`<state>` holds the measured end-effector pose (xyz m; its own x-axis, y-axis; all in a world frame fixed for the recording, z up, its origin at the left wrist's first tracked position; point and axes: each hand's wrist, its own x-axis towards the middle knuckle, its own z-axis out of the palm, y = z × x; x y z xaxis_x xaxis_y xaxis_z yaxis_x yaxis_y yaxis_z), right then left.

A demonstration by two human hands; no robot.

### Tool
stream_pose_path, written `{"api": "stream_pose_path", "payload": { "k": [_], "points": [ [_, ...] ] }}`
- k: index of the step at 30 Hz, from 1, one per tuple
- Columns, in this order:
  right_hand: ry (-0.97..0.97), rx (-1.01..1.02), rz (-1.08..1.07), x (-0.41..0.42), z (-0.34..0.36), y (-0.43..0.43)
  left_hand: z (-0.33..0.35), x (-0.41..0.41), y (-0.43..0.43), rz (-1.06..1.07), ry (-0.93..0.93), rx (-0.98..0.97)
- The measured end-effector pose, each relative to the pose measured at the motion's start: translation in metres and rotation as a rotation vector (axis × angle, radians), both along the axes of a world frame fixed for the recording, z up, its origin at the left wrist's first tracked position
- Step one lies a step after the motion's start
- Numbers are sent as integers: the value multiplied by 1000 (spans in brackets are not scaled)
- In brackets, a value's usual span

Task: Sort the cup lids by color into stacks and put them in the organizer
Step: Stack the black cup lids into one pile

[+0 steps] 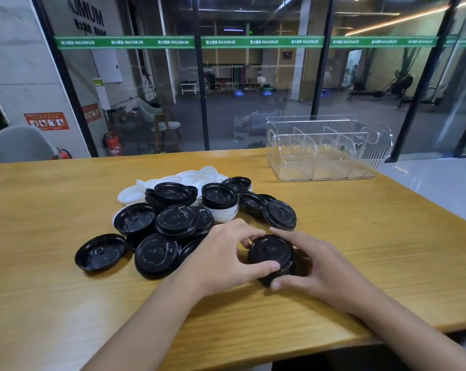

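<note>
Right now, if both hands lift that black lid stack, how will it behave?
Probably light: the black lid stack looks like thin plastic. Glossy rims may slip apart unless the left hand and right hand squeeze both sides, as they do.

glossy black plastic lids (271, 253); matt white plastic lids (189, 175); clear ribbed plastic organizer (325, 167); smooth wood-grain table (360, 236)

Wooden bench (360, 236), light grain, no visible damage. Glass partition (253, 116) behind, dark frames. Green lettered strip (261, 42) across glass. Red fire extinguisher (113, 144) low left. Grey chair (20, 143) far left. Red notice (46, 121) on wall. Cubby shelf (234, 81) in far room.
</note>
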<state>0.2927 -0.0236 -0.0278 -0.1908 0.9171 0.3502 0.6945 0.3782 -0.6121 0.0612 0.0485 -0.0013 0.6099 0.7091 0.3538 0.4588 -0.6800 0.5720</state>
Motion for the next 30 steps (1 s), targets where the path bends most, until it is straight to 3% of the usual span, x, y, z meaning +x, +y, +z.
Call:
{"api": "stream_pose_path", "payload": {
  "k": [20,30],
  "points": [
    [-113,-15,-27,-1,-2,-2,-7,4,0,3,10,12],
    [-264,-83,-12,1,-4,-5,-7,3,-2,-11,26,24]
  ]
}}
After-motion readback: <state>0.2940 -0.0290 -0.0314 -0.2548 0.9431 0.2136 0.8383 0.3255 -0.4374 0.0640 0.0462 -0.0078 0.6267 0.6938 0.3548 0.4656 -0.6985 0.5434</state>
